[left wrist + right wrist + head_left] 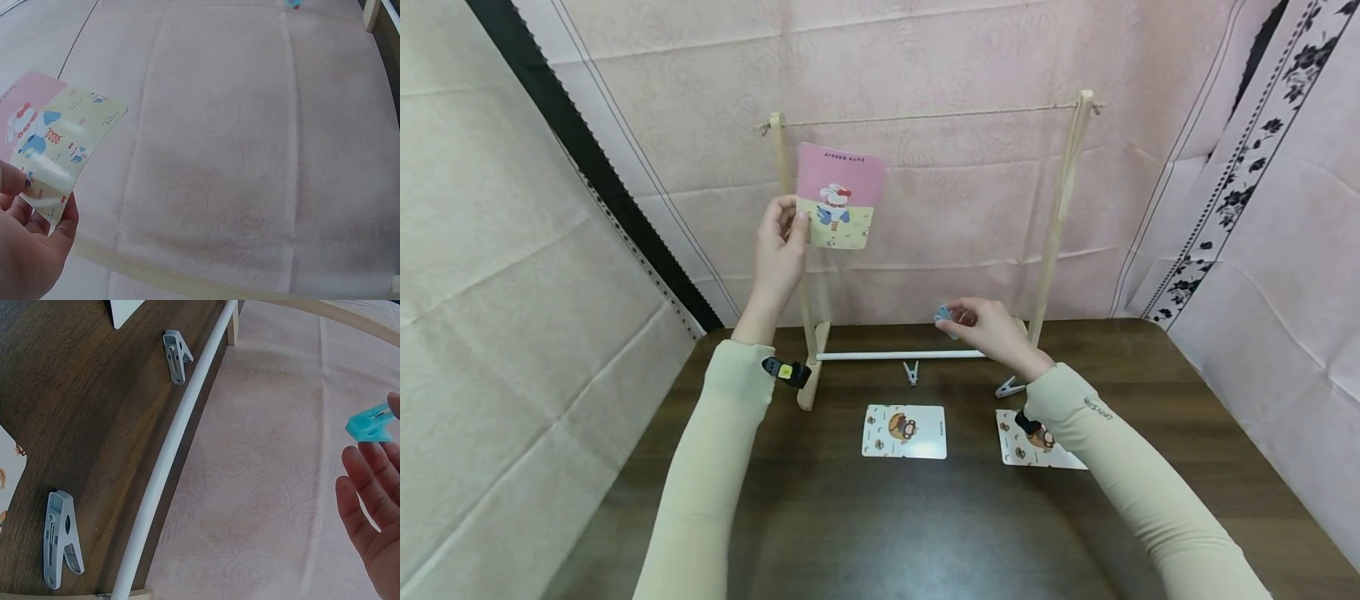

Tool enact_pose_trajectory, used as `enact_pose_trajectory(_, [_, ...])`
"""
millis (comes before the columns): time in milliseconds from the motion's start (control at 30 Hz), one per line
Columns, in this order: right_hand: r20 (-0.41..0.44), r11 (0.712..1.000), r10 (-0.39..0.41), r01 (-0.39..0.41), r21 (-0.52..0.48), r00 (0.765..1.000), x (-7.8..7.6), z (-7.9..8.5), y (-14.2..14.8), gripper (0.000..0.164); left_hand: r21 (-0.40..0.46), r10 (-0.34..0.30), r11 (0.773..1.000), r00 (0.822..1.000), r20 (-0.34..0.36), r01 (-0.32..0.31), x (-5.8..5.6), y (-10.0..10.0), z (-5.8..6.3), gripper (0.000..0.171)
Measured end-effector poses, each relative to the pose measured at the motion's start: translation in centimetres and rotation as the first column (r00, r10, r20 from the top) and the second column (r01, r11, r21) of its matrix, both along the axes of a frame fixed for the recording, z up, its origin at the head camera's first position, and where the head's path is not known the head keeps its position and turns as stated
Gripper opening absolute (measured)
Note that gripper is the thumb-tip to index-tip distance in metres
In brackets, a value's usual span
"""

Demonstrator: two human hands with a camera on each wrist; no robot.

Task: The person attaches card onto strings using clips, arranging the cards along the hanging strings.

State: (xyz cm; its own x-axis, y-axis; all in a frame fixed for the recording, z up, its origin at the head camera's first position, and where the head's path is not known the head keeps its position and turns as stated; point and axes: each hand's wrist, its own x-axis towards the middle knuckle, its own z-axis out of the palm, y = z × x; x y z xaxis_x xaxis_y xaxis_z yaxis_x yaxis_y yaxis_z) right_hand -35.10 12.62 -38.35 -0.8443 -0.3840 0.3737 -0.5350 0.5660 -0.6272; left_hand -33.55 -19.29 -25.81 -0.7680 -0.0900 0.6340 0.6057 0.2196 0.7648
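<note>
My left hand (782, 250) pinches a pink and pale-yellow card (842, 179) by its lower left edge, near the left post of a small wooden rack. A cartoon animal is printed on it; in the left wrist view the card (65, 125) looks slightly bent, with the thumb on its front. My right hand (988, 327) pinches a blue clothespin (943, 315) above the rack's white lower bar. The right wrist view shows the turquoise clothespin (370, 425) between thumb and fingers. Just above the card, a string (925, 117) runs between the post tops.
Two grey clothespins, one in the middle (912, 372) and one at the right (1010, 387), lie near the white bar (895, 356). A white printed card (880, 433) lies on the brown table (880, 533); another card (1017, 446) is partly under my right forearm. Pale cloth (925, 217) hangs behind.
</note>
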Motion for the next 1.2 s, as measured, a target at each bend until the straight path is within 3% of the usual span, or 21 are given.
enact_pose_trajectory(233, [-0.006, 1.000, -0.009, 0.009, 0.018, 1.000, 0.1, 0.0, -0.2, 0.043, 0.174, -0.046, 0.984, 0.998, 0.047, 0.037, -1.1, 0.1, 0.4, 0.019])
enact_pose_trajectory(433, [0.006, 0.999, -0.037, 0.036, 0.041, 0.999, 0.2, -0.1, 0.1, 0.048, 0.267, -0.052, 0.963, 0.997, 0.064, 0.033, -1.8, 0.4, 0.5, 0.014])
enact_pose_trajectory(733, [0.005, 0.999, -0.041, 0.041, 0.030, 0.999, 0.1, -0.1, 0.4, 0.048, 0.329, -0.072, 0.943, 0.993, 0.091, 0.039, -2.8, 0.7, 0.3, 0.014])
enact_pose_trajectory(1200, [0.021, 0.999, -0.019, 0.018, 0.026, 1.000, 0.0, 0.3, 0.9, 0.046, 0.402, -0.079, 0.916, 0.984, 0.158, 0.009, -3.6, 0.8, 0.9, 0.019])
